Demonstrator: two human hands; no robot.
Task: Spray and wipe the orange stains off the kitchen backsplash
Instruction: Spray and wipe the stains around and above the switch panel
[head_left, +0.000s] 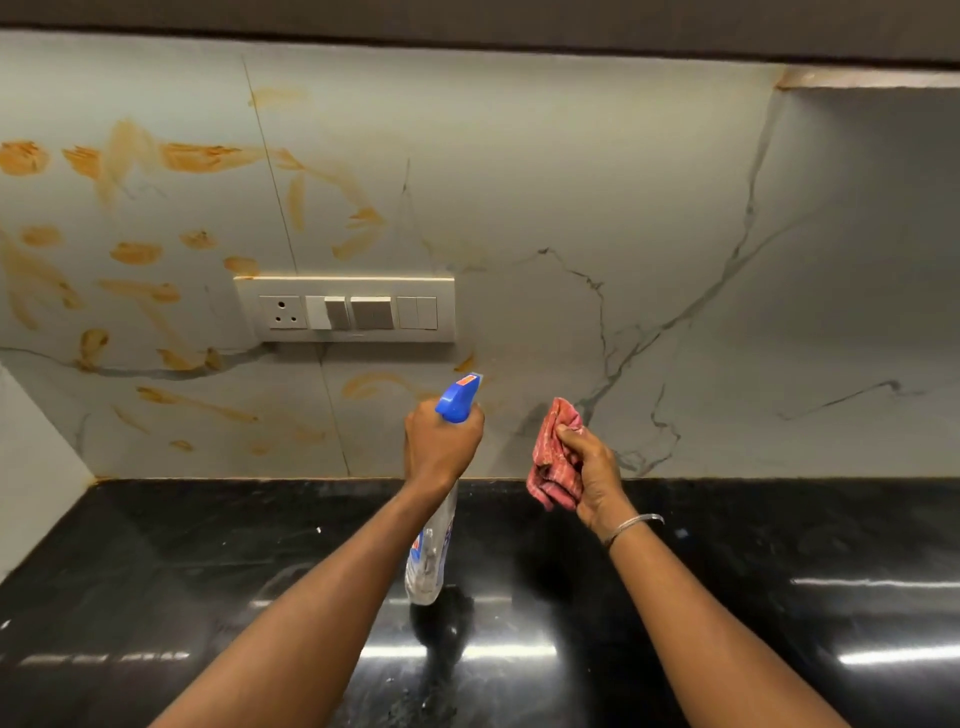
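Orange stains (200, 156) smear the left half of the pale marble backsplash (571, 182), above, beside and below the switch plate; a few lie near the spray nozzle. My left hand (441, 447) grips the neck of a clear spray bottle (431, 551) with a blue trigger head, its nozzle pointing at the wall just below the plate's right end. My right hand (589, 470) holds a crumpled red cloth (553, 457) close to the wall, right of the bottle. The right half of the backsplash shows only grey veins.
A white switch plate with a socket (345, 310) is set in the wall left of centre. A glossy black countertop (208, 571) runs below. A side wall (31, 467) closes the left corner; a dark cabinet underside (467, 26) hangs above.
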